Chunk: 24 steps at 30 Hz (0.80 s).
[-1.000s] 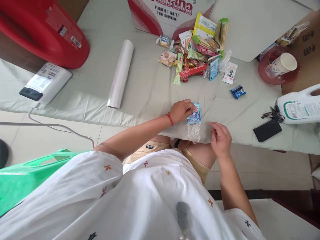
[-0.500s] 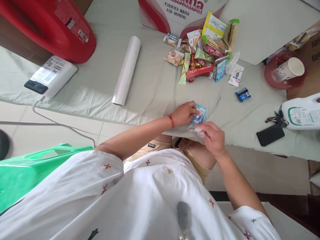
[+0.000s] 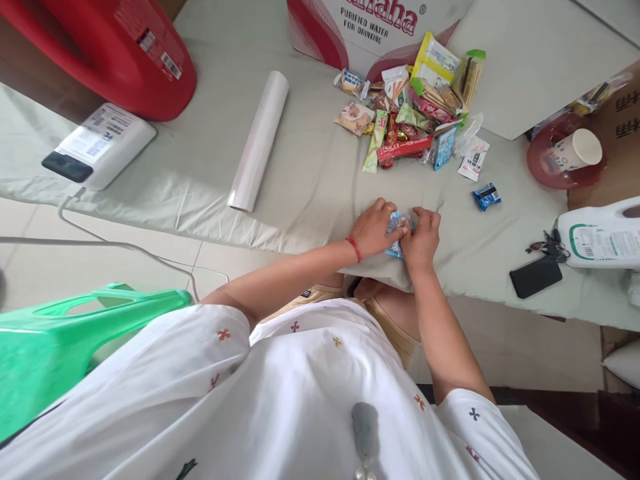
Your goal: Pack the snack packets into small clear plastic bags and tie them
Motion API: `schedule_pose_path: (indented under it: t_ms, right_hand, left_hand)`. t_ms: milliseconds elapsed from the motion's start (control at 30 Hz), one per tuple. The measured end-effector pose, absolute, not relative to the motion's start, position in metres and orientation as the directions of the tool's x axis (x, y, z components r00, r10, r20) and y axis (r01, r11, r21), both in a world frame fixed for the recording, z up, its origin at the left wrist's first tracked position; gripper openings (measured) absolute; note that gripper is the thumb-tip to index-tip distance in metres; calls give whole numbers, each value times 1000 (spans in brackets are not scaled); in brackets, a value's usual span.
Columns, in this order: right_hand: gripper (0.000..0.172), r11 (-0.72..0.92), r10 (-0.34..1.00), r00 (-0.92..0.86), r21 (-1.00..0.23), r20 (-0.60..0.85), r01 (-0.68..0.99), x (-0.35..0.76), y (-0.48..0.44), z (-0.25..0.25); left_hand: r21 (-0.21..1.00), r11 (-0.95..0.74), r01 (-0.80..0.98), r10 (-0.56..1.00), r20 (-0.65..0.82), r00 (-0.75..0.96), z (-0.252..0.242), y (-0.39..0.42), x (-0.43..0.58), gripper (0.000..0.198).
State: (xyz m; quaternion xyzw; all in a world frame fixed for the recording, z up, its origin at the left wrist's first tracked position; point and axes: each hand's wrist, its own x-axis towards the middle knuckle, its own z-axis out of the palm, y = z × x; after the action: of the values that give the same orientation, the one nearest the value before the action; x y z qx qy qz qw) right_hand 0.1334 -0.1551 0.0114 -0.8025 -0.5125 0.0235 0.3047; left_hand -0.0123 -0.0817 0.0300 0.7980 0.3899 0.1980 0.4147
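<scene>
Both my hands meet over a small blue snack packet (image 3: pixel 399 227) wrapped in clear plastic film, near the front edge of the grey-green covered table (image 3: pixel 310 173). My left hand (image 3: pixel 374 227) grips the packet from the left, fingers curled. My right hand (image 3: pixel 423 237) presses and pinches the film against the packet from the right. The packet is mostly hidden between the two hands. A roll of clear film (image 3: pixel 259 141) lies to the left on the cloth.
A pile of assorted snack packets (image 3: pixel 410 117) sits behind my hands by a water carton (image 3: pixel 370 27). A lone blue packet (image 3: pixel 487 196), phone (image 3: pixel 537 277), keys, white jug (image 3: pixel 600 233), paper cup (image 3: pixel 575 150) lie right. Red container (image 3: pixel 100 47), white device (image 3: pixel 97 143), green bag (image 3: pixel 60 340) left.
My right hand came up from the table edge, folded the loose film over the blue packet and now presses against it beside my left hand. The left hand stayed on the packet.
</scene>
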Motion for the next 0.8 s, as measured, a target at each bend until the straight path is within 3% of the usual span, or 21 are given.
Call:
schedule_pose_path:
  t_ms: [100,233,333,467,667,733,800]
  right_hand:
    - [32,-325,862,473,-518,181,791,141,-151,13]
    - [29,-271,906,423,-781,-10,562,155,-147,23]
    - [39,-178,911,412,-925,-26,336,157,-151,30]
    - [54,-123,891,454,-944,32,307,150,-159,36]
    - [59,-167,912,406,-849,60,501,135,-180,52]
    - [60,-136,898,432,-883,82,450,131,-185,52]
    - [62,-80,885,461,-952,69,296,127,-186,47]
  left_hand:
    - [709,-447,545,817,76,571,25,-93,-2,35]
    - [694,-421,584,874,138,466,18,-94,0,42]
    - [780,-379,498,862,101,497,19,-89,-3,43]
    - [922,-268,279,810,59,584,25,-89,-7,64]
    - [887,-325,327,871,147,468,39,-102,-9,58]
    - [923,-293,251,868,146,474,44,-104,-8,60]
    - [973,-184,136,851,89,517,47,-105,-6,62]
